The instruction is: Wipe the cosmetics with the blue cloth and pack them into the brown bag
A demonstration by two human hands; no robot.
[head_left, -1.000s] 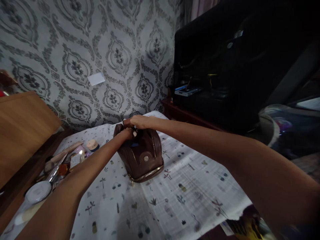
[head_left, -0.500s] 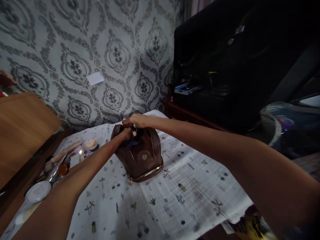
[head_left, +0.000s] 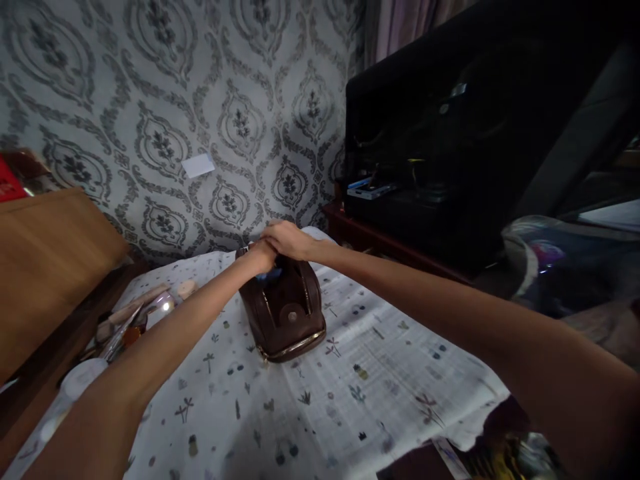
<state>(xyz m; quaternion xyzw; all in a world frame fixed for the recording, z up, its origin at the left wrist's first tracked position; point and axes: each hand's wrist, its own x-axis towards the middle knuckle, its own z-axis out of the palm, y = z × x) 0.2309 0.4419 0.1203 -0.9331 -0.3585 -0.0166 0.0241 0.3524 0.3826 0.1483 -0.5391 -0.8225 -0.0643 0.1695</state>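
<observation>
A brown leather bag (head_left: 295, 335) with gold zips and a round metal snap lies unzipped on the patterned white cloth (head_left: 310, 427). Its mouth gapes, showing a dark inside and a bit of something blue (head_left: 273, 273). At the bag's far rim, my right hand (head_left: 286, 240) is closed, with its fingers curled over the edge. Pressed against it, my left hand (head_left: 263, 257) is also closed above the opening. The two hands touch, and whatever is between the left fingers is hidden.
Left of the bag lie makeup items: a small jar (head_left: 187, 289), a clear brush-like item (head_left: 120, 333) and a round white lid (head_left: 84, 377). A wooden box (head_left: 60, 260) stands at far left. Behind right is a large black screen (head_left: 425, 147) on a dark red stand.
My left hand has come up out of the bag's opening to meet my right hand. The far part of the bag is now more covered by both hands, and the view has shifted slightly.
</observation>
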